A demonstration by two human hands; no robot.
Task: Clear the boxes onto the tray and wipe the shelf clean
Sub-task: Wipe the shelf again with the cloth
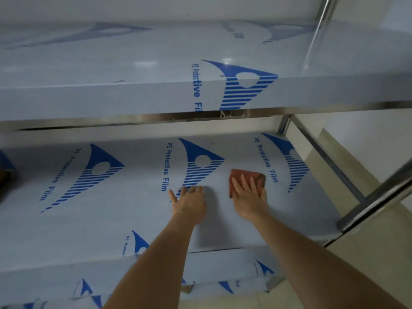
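The middle shelf is steel covered in pale blue protective film with blue logos. A folded reddish-brown cloth lies flat on its right part. My right hand presses on the cloth with straight, spread fingers. My left hand rests flat on the bare shelf just left of the cloth, fingers straight. No boxes or tray show on this shelf.
An upper shelf overhangs the far half of the working shelf. Steel posts and rails stand at the right end. A dark object sits at the far left edge. A lower shelf edge lies below my forearms.
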